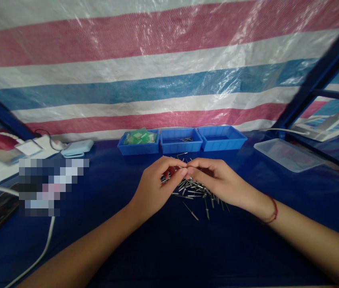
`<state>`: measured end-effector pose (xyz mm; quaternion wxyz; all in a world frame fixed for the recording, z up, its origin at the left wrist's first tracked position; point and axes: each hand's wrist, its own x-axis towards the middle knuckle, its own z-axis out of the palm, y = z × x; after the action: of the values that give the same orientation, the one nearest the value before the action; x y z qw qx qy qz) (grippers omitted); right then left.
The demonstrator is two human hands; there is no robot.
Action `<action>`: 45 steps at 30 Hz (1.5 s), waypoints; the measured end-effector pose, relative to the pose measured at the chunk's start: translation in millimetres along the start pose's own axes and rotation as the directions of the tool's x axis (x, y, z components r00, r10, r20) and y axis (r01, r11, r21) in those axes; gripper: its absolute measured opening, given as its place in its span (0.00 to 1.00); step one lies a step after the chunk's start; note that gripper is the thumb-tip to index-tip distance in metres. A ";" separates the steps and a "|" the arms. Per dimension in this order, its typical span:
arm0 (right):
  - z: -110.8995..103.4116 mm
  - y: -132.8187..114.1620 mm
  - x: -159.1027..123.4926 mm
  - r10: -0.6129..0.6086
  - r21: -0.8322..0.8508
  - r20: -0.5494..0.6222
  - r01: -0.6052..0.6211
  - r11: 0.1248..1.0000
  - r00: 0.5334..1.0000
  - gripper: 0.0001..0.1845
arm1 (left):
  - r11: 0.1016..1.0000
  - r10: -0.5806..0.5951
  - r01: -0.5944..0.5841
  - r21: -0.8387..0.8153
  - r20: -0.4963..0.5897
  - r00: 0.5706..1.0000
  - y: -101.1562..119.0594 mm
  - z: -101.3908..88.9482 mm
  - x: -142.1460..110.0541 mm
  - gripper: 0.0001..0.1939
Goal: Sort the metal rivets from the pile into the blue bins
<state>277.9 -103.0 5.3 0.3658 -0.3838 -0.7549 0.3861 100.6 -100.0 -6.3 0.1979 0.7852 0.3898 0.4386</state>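
My left hand [157, 180] and my right hand [221, 178] meet fingertip to fingertip above a loose pile of silver blind rivets [191, 193]. Thumb and forefinger are pinched together on each hand. Whatever sits between the tips is too small and covered to make out. Shiny metal pieces show through the gap under my left fingers; whether they lie in the palm or on the table I cannot tell. Two rivets [191, 211] lie a little nearer to me than the pile. A red cord bracelet circles my right wrist.
Three blue trays stand in a row behind the pile: the left tray [139, 149] holds green packets, the middle tray [181, 147] several rivets, beside the right tray [225, 143]. A clear plastic lid [287, 155] lies right. White cables [47, 240] and a pale blue case [77, 148] are left.
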 end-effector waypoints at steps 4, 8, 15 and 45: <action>2.0 4.6 2.8 0.010 0.109 -0.068 -0.003 0.994 0.998 0.10 | 0.999 0.024 -0.025 -0.025 -0.037 0.999 -2.4 0.2 -0.4 0.04; 4.5 10.5 2.9 -0.040 0.144 -0.263 0.080 0.986 0.964 0.07 | 0.999 -0.018 0.016 -0.048 -0.041 0.999 -4.9 1.9 -0.4 0.04; 4.2 4.6 -4.3 -0.245 -0.073 -0.357 0.235 0.969 0.901 0.06 | 0.987 -0.088 0.085 -0.137 -0.020 0.996 -7.4 1.0 1.3 0.05; -35.1 37.8 43.7 -0.405 -0.846 -0.011 0.207 0.491 0.914 0.12 | 0.816 0.287 -0.419 0.398 0.349 0.892 -34.7 -41.2 24.7 0.11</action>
<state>299.8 -39.4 -0.9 0.2803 -0.4071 -0.8594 -0.1308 58.4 -60.4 6.4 -0.0289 0.9209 0.2979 0.2496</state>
